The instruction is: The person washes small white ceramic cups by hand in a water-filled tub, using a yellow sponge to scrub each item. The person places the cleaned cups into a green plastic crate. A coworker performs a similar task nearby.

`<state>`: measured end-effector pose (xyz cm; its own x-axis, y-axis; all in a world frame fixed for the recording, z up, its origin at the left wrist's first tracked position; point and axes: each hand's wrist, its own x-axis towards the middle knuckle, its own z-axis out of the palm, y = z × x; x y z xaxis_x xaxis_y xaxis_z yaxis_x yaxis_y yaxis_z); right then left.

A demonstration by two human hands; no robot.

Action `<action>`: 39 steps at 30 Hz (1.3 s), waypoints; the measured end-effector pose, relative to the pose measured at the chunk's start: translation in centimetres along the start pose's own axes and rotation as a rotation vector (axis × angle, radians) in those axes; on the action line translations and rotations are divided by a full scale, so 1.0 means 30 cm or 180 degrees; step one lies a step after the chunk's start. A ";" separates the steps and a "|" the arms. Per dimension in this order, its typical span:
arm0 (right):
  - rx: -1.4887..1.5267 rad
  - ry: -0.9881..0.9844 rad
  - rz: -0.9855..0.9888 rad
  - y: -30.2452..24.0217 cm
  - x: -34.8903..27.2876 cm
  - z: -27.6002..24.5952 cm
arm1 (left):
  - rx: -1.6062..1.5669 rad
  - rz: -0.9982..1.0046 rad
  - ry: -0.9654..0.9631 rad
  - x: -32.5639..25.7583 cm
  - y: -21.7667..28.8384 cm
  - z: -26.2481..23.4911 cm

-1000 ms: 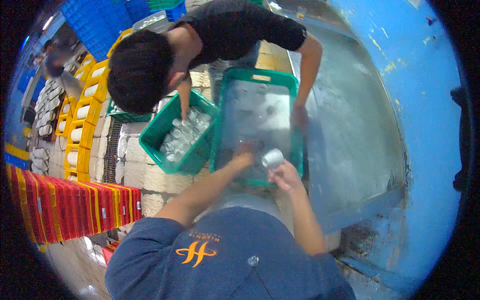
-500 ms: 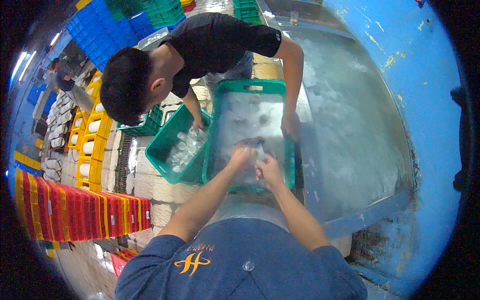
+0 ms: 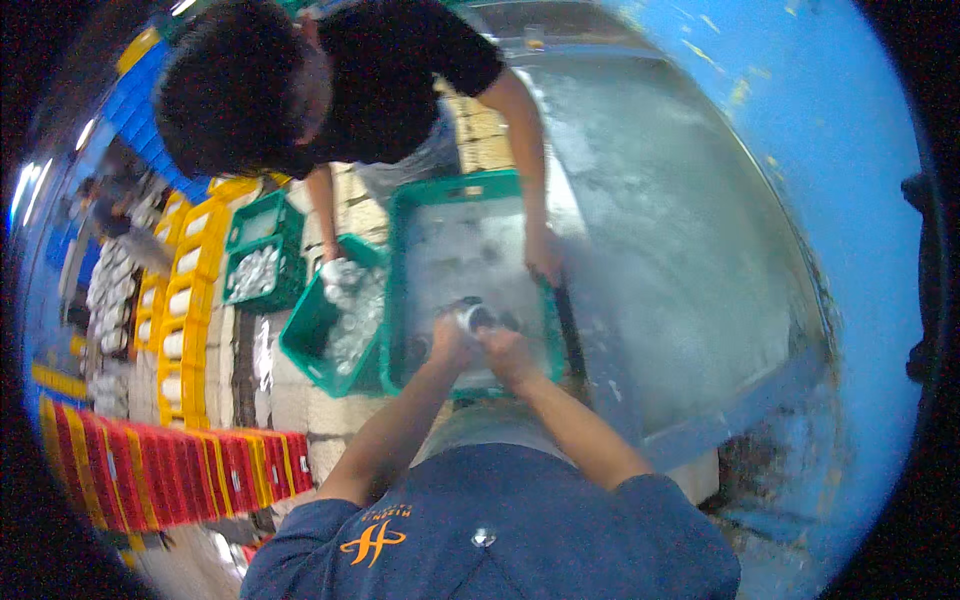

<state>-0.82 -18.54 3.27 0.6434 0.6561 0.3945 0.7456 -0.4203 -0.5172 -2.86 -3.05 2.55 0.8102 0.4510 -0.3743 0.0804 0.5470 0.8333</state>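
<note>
Both my hands are over a green crate (image 3: 402,215) of cloudy, foamy water. A small white cup-shaped piece (image 3: 468,318) with a dark opening is gripped between them, blurred by motion. My left hand (image 3: 450,342) closes round its left side. My right hand (image 3: 508,356) has bent fingers against its right side. A few dark round shapes show faintly in the water around them. A second green crate (image 3: 300,345), tilted against the first on the left, holds many whitish round pieces (image 3: 352,320).
Across the crates a co-worker (image 3: 400,90) leans in, one hand (image 3: 335,262) at the whitish pieces, the other (image 3: 543,255) by the water crate's right rim. A large metal tank (image 3: 690,250) of cloudy water stands right. Yellow crates (image 3: 172,385) and stacked red crates (image 3: 180,470) stand left.
The view has shifted. My hands have turned the piece so its round opening shows. The co-worker's hand has come up a little with whitish pieces at its fingers.
</note>
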 end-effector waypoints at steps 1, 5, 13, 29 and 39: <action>-0.0085 0.0006 0.0006 0.020 -0.018 -0.009 | 0.1095 0.0403 -0.0089 -0.008 -0.006 0.003; -0.0237 0.0620 -0.0085 0.138 -0.108 -0.079 | 0.4883 0.1383 -0.0598 -0.078 -0.049 0.028; 0.0586 0.2190 0.2619 0.512 -0.438 -0.322 | 0.5207 0.0950 -0.2442 -0.146 -0.030 -0.123; 0.0485 0.2121 0.3993 0.952 -0.897 -0.260 | 0.3758 -0.0416 -0.0404 0.111 -0.231 -0.084; -0.0702 0.1910 0.3923 0.459 -0.627 -0.481 | 0.0409 -0.0742 -0.0320 -0.014 -0.033 -0.078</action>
<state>-0.17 -45.71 -0.32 0.8327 -0.5496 0.0679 -0.3760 -0.6512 -0.6592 -4.63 -2.14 0.93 0.8142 0.2478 -0.5250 0.3392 0.5309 0.7766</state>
